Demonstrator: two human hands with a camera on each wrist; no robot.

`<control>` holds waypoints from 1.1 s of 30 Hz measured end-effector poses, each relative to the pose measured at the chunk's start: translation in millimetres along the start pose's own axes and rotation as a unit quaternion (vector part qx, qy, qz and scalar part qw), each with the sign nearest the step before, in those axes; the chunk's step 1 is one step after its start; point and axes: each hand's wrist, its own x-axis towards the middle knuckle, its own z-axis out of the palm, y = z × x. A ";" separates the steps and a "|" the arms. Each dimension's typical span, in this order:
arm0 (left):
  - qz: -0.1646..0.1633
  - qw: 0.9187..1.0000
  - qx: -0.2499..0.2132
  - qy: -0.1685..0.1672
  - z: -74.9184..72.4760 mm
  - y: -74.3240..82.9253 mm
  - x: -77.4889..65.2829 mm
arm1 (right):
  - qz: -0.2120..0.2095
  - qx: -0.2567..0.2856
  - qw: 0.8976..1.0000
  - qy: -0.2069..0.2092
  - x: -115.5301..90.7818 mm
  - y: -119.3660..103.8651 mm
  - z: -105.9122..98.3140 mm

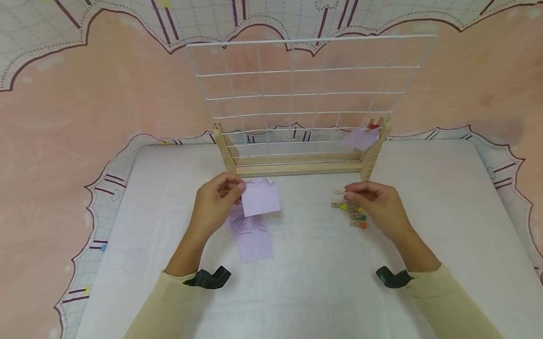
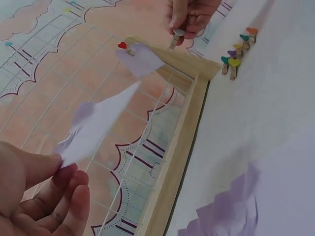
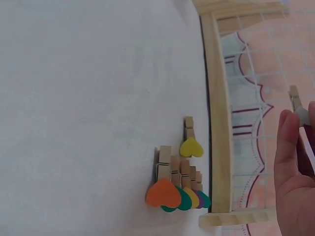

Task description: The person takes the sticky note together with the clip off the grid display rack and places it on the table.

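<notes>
Between thumb and fingertips my left hand (image 1: 216,200) pinches a lilac paper square (image 1: 261,197) by its left edge, raised over the table. Lower down lie more lilac papers (image 1: 255,244), partly overlapped by the held one in the head view. My right hand (image 1: 377,204) pinches a small wooden clothespin (image 3: 294,98) with a pale grey heart on it. Just beneath that hand sit several clothespins with coloured hearts, among them an orange-heart clothespin (image 3: 163,189) and a yellow-heart clothespin (image 3: 190,142).
A white wire grid (image 1: 305,95) stands in a wooden base (image 1: 300,167) at the table's back. Near its right end, a red-heart clothespin (image 1: 373,126) holds a lilac paper (image 1: 361,139) on the wires. Patterned cloth (image 1: 130,91) hangs behind the white table (image 1: 309,308).
</notes>
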 end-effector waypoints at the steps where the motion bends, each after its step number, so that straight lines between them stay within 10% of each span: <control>1: -0.003 1.000 0.004 0.000 -0.6 -0.8 -1.5 | -0.001 0.001 1.000 -0.002 -0.4 1.5 0.2; 33: -0.085 0.996 0.035 0.002 -3.2 -44.3 -44.0 | -0.001 -0.147 0.988 0.056 -20.6 29.7 6.6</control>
